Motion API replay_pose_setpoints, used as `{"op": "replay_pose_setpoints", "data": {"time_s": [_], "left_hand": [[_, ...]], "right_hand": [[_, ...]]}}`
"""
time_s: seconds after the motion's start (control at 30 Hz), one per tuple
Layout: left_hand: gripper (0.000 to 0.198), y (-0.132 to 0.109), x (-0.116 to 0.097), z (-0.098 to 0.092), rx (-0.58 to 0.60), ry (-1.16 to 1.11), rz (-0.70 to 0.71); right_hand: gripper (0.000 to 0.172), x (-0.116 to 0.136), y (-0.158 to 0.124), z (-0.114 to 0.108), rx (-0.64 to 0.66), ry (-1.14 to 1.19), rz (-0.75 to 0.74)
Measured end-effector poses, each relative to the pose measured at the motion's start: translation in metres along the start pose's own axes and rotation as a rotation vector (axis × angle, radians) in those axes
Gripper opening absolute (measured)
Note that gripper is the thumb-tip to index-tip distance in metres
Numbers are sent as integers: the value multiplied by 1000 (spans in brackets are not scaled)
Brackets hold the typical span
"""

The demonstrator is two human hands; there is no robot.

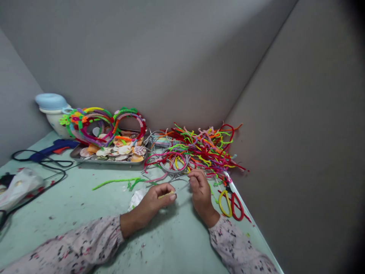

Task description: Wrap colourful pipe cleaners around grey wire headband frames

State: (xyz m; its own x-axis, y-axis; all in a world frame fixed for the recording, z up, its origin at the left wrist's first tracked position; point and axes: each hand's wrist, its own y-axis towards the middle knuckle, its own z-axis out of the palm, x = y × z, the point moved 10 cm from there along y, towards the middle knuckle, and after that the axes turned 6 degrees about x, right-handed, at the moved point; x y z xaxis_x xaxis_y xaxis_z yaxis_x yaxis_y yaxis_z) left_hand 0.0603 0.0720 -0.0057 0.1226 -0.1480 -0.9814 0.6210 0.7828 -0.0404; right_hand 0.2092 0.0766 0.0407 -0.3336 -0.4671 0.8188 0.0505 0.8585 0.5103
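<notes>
- The mint-green tabletop (171,243) ended on the right in a straight edge, slanting from right of centre down to the bottom of the frame, with a grey wall (308,133) beyond.
- Across the middle, a metal tray (110,161) of shells and a tangle of fuzzy stems (202,146) bounded the room behind the hands.
- Scissors (230,203) with yellow and red handles lay by that edge, just right of the right hand (201,194).
- The widest open room was at lower centre, between the sleeves, over fleck-marked surface.
- At centre, the left hand (152,203) had thumb and forefinger closed on a small yellowish piece (165,195), which lay along the thumb.
- A thin pale strand (182,188) crossed the gap between the hands; the right fingers were curled in, pinched at its upper end.
</notes>
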Motion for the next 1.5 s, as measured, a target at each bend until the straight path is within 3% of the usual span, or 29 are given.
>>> {"op": "replay_pose_setpoints", "data": {"time_s": [0.33,0.53,1.17,1.33,1.5], "left_hand": [[16,-11,-37,-19,-279,529,193],[10,-17,-45,-17,-327,657,260],[11,-25,-52,-13,-327,646,347],[15,-25,-45,-14,-301,532,327],[18,-18,-30,-17,-240,308,223]], "right_hand": [[14,4,0,-5,-39,-98,-24],[15,3,-1,-3,-30,-98,-13],[19,9,-3,1,-2,-109,-47],[19,12,-4,1,1,-116,-75],[17,13,-5,1,6,-135,-101]]}}
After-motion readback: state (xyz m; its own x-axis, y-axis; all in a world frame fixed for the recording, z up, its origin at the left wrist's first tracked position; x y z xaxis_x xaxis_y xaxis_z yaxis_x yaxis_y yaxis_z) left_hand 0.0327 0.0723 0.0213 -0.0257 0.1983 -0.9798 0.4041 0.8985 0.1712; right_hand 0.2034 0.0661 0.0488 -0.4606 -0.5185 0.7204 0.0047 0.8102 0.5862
